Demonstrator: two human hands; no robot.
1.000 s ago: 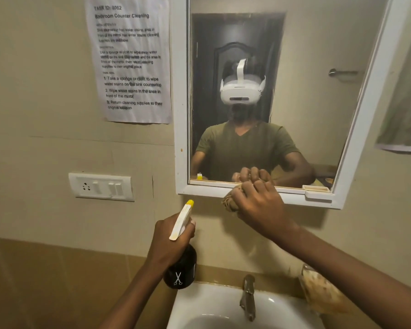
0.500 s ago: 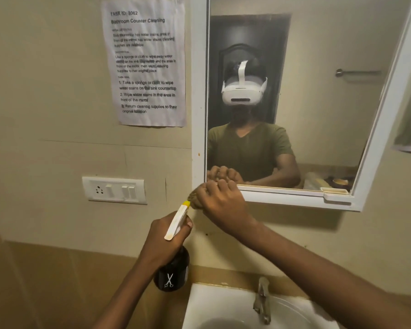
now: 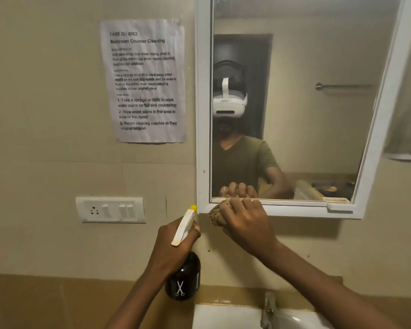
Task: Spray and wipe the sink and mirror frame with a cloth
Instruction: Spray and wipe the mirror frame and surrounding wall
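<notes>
A white-framed mirror (image 3: 203, 115) hangs on the beige wall. My right hand (image 3: 246, 224) grips a bunched tan cloth (image 3: 217, 216) and holds it against the frame's bottom-left corner. My left hand (image 3: 171, 248) holds a black spray bottle (image 3: 183, 279) with a white trigger head and yellow nozzle, upright just left of the cloth and below the corner. The white sink (image 3: 223, 317) lies below at the frame's bottom edge. The mirror reflects me and the cloth hand.
A metal tap (image 3: 268, 309) stands at the back of the sink. A white switch and socket plate (image 3: 110, 210) sits on the wall left of the bottle. A printed task sheet (image 3: 145, 79) is taped left of the mirror. A small white ledge (image 3: 339, 205) sits on the frame's lower right.
My right hand slid the cloth left along the bottom frame, from its middle to the left corner. My view shifted left. The left hand kept the bottle upright beside it.
</notes>
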